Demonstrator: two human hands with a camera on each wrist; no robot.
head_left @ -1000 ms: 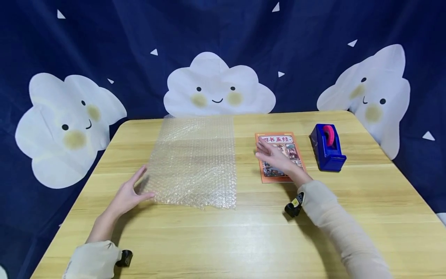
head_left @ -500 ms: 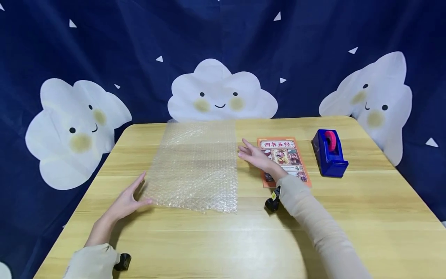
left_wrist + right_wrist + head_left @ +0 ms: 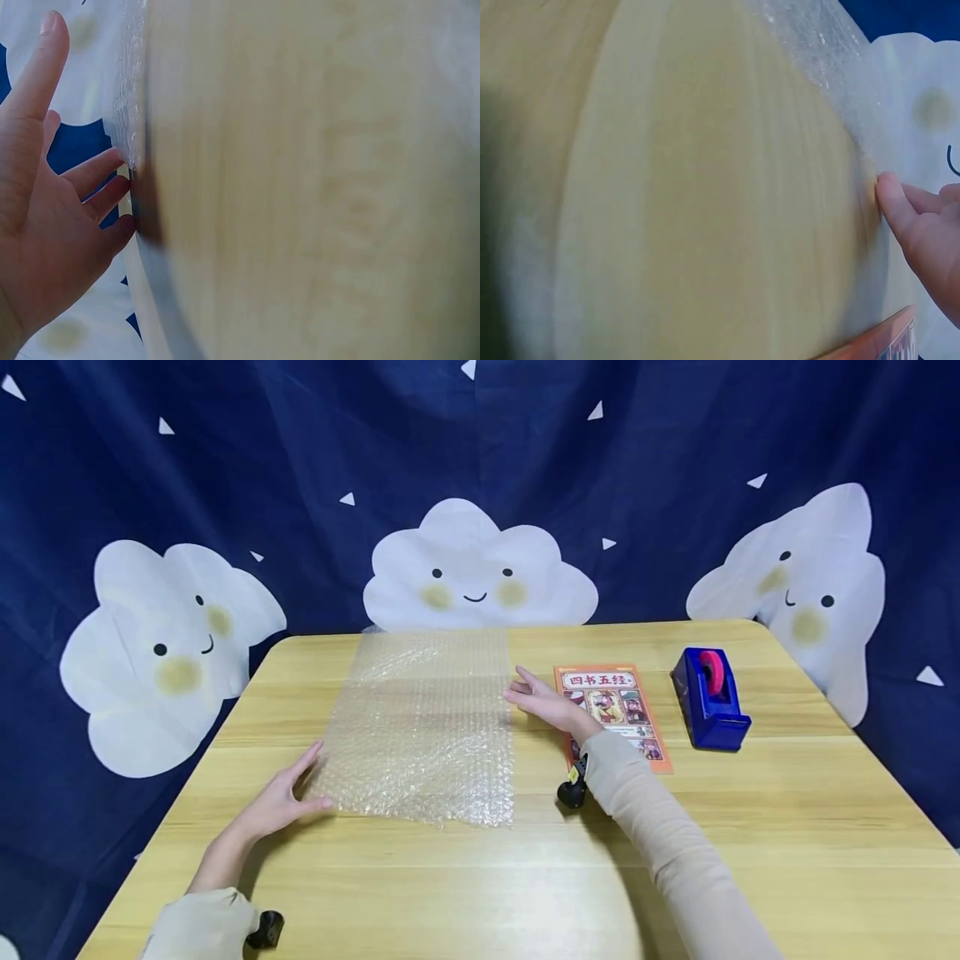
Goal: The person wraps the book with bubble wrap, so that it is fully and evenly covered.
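Observation:
A clear sheet of bubble wrap (image 3: 420, 727) lies flat on the table, left of centre in the head view. My left hand (image 3: 277, 797) is at its near left corner, thumb and fingers spread apart, fingertips right at the edge. In the left wrist view the left hand (image 3: 64, 202) shows its fingertips down by the tabletop, the thumb raised. At the sheet's right edge is my right hand (image 3: 546, 700), fingertips right at the border. The right wrist view shows the right hand (image 3: 930, 232) with thumb and fingers close together beside the bubble wrap (image 3: 817, 45). Neither hand grips anything visibly.
An orange comic-style book (image 3: 630, 710) lies right of the sheet, partly hidden under my right forearm. Farther right stands a blue tape dispenser (image 3: 712, 718) with a pink-red core. A dark blue curtain (image 3: 525, 435) with cloud prints hangs behind the wooden table (image 3: 450, 893).
My right hand has moved left from over the book to the right edge of the bubble wrap. The left hand stays at the left edge. The head view has tilted up slightly.

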